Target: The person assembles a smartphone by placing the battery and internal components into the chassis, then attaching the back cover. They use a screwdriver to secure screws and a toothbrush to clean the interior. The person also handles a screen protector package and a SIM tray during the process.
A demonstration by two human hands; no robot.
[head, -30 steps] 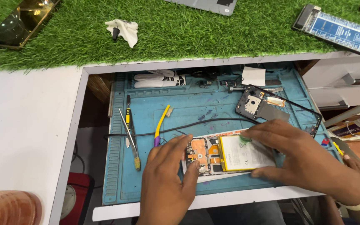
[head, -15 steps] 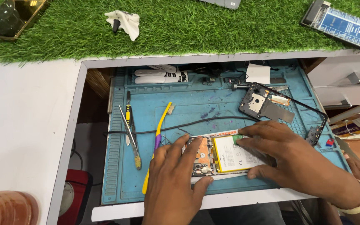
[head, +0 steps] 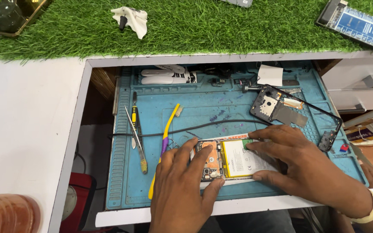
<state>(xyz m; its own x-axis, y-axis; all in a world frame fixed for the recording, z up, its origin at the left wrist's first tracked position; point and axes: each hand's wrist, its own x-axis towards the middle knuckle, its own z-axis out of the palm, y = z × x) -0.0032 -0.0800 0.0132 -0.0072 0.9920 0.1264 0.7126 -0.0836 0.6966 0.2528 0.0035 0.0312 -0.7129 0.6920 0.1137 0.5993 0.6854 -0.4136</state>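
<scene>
Both hands on the opened phone

Phone (head: 232, 159) lies lengthwise left-right on blue mat (head: 221, 108); left hand (head: 182, 190) and right hand (head: 303, 166) press flat, nothing clenched.

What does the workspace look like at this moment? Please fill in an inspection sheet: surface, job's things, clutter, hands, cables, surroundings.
Surface: blue repair mat, stained, lying in a recessed bay of a white desk.
Job's things: opened phone lying flat, circuit board and pale battery exposed.
Clutter: yellow toothbrush, tweezers, detached phone frame, white paper scrap.
Hands: left hand rests its fingers on the board end; right hand presses on the battery end. Neither grips anything.
Cables: black cable runs across the mat behind the phone.
Surroundings: artificial grass behind, with a crumpled cloth.
</scene>
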